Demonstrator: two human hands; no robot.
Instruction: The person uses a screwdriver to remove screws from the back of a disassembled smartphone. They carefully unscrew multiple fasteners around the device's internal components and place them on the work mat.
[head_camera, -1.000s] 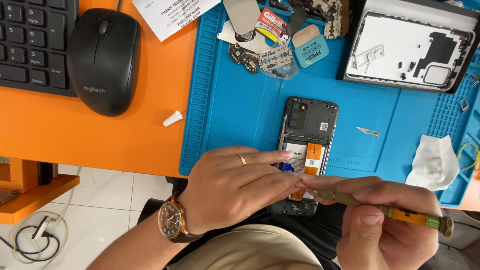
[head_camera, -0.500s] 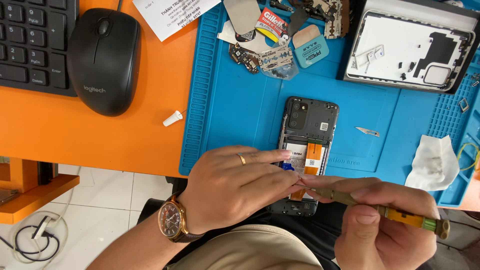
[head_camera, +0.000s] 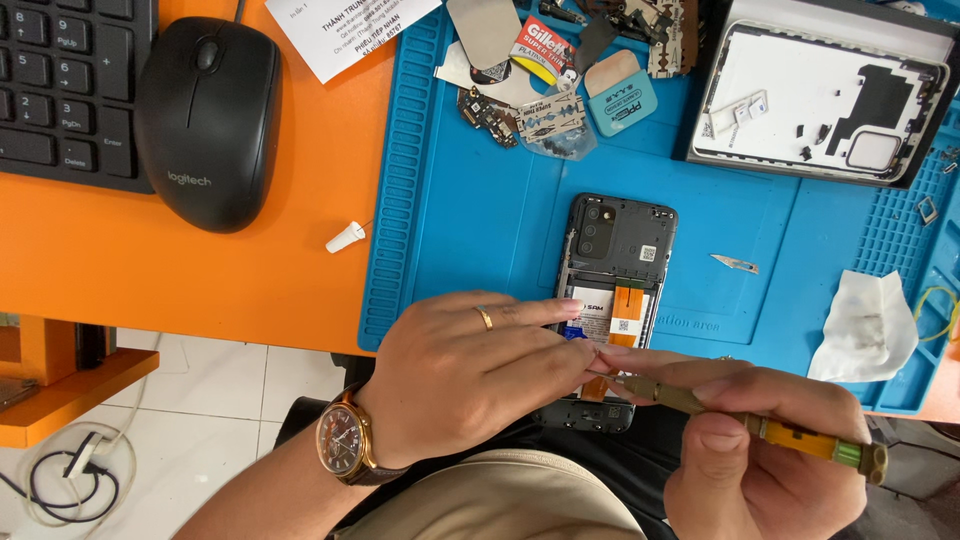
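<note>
Phone (head_camera: 622, 240) with its back cover off lies face down in the middle of the frame on the blue work mat (head_camera: 470, 230), its lower part reaching to the mat's near edge under our fingers, and we go from the biggest things down: that mat fills the right two thirds of the picture and rests on the orange desk (head_camera: 180, 280), whose upper left holds a black keyboard (head_camera: 60, 80) and, just beside it, a black mouse (head_camera: 208, 115); in the upper right sits a white back cover (head_camera: 800, 90) lying inside up, and at the right edge a crumpled white wipe (head_camera: 865, 325). Our left hand (head_camera: 470, 375), with a ring and a wristwatch (head_camera: 345, 440), comes in from the lower centre and lies flat over the phone's lower half, fingers stretched out and pressing on the open body rather than curled round anything. Our right hand (head_camera: 760, 450) in the lower right is clenched round a slim screwdriver (head_camera: 760, 425) with a yellow and green handle, its tip meeting the phone just beside the left fingertips. Smaller still, a loose blade (head_camera: 735, 264) lies on the mat right of the phone, and a little white cap (head_camera: 346, 237) rests on the desk just left of the mat
</note>
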